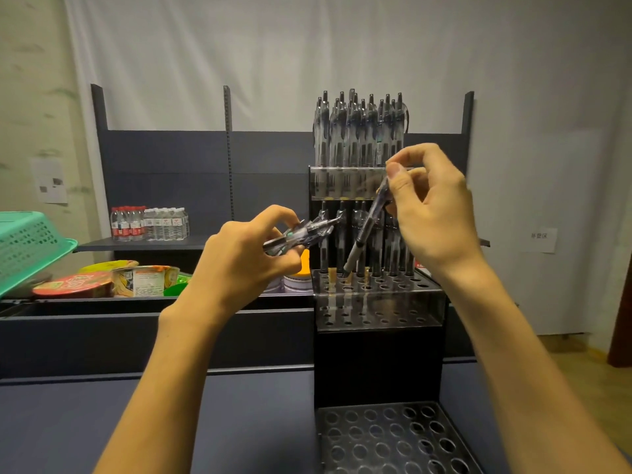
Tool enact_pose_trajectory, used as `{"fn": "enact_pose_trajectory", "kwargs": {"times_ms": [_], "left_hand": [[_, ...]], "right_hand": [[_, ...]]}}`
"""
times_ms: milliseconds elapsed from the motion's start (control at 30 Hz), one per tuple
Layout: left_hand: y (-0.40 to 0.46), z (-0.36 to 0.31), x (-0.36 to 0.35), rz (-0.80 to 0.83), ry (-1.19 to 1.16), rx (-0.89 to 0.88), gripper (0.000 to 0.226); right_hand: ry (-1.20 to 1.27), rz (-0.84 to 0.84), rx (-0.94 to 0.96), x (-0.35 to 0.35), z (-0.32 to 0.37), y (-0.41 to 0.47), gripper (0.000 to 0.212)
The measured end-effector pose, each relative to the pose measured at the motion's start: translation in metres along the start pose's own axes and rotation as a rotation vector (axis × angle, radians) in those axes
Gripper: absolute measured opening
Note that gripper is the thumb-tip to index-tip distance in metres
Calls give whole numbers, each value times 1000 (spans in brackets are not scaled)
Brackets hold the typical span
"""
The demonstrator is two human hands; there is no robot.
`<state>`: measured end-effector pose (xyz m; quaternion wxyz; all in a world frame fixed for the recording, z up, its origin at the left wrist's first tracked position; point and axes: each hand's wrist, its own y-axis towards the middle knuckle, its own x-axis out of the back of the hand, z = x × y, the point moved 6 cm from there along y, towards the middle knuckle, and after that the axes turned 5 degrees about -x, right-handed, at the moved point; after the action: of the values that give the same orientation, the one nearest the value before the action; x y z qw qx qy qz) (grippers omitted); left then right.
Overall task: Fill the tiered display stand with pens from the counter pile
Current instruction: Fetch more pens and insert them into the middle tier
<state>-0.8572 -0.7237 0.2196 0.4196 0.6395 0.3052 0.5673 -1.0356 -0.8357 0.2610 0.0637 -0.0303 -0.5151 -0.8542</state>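
A black tiered display stand (379, 364) with clear perforated shelves rises at centre right. Its top tier holds several upright pens (359, 138); the middle tier (386, 289) has a back row of pens and open holes in front; the bottom tier (393, 436) shows only bare holes. My right hand (434, 213) pinches one pen (367, 227) near its top, tilted, with its tip over a hole at the middle tier's left. My left hand (246, 254) grips a small bundle of pens (301, 232) just left of the stand.
A dark counter (219, 419) runs under my forearms. Behind it lie instant-noodle bowls (102, 278), and a green plastic basket (27, 244) sits at the far left. Water bottles (150, 224) stand on a dark shelf at the back.
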Motion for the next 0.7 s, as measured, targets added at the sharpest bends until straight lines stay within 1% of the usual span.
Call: {"fn": "enact_pose_trajectory", "kwargs": {"times_ms": [100, 233, 433, 567, 633, 700], "left_hand": [[1, -1, 0, -6, -5, 2, 36], [1, -1, 0, -2, -3, 2, 36], [0, 1, 1, -10, -13, 7, 36], [0, 2, 1, -7, -39, 21, 33], [0, 1, 1, -8, -35, 12, 35], [1, 0, 2, -9, -33, 8, 36]], "right_hand": [[-85, 36, 28, -5, 6, 2, 11], [-274, 69, 78, -15, 11, 2, 14], [-533, 265, 72, -35, 8, -6, 27], [-535, 256, 66, -35, 7, -9, 30], [-487, 247, 61, -34, 7, -11, 30], [-416, 223, 70, -31, 9, -14, 26]]}}
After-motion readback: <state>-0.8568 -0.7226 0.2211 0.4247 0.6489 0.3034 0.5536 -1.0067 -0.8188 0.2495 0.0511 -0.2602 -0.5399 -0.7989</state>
